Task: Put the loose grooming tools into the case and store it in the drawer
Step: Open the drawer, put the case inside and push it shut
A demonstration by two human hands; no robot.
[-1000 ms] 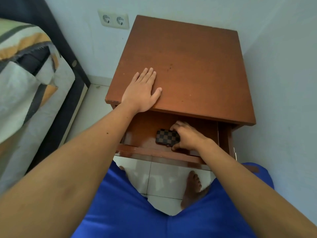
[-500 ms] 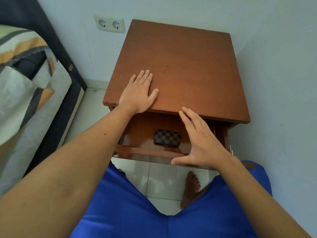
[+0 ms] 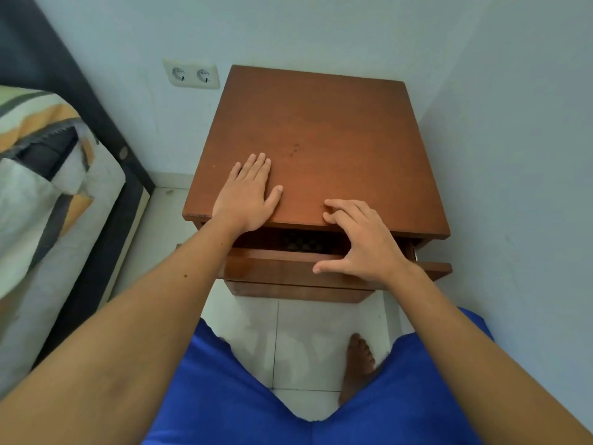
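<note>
Head view, nearest first: blue shorts (image 3: 224,396) fill the bottom of the frame, with a bare foot (image 3: 359,364) on the white floor tiles (image 3: 298,332) between the knees. Both bare forearms reach up and forward from the lower corners.

Beyond the knees stands a brown wooden nightstand (image 3: 337,149). Its drawer (image 3: 276,271) is pulled out only a little, leaving a narrow dark slot under the top panel. In that slot lies the case (image 3: 305,244), dark with a checkered pattern, only partly visible in the shadow; its far part is hidden under the top.

The right hand (image 3: 362,242) is spread wide and holds nothing. Its thumb lies along the upper edge of the drawer front, while its fingers curl over the front edge of the nightstand's top, so the hand bridges the slot just to the right of the case. The left hand (image 3: 247,197) lies flat and open, palm down, on the near left part of the top, fingers together and thumb out to the right; it grips nothing.

To the left, a bed (image 3: 48,187) with a patterned cover in grey, white and orange sits in a dark frame. On the pale wall behind, left of the nightstand's far corner, is a double wall socket (image 3: 191,74).
</note>
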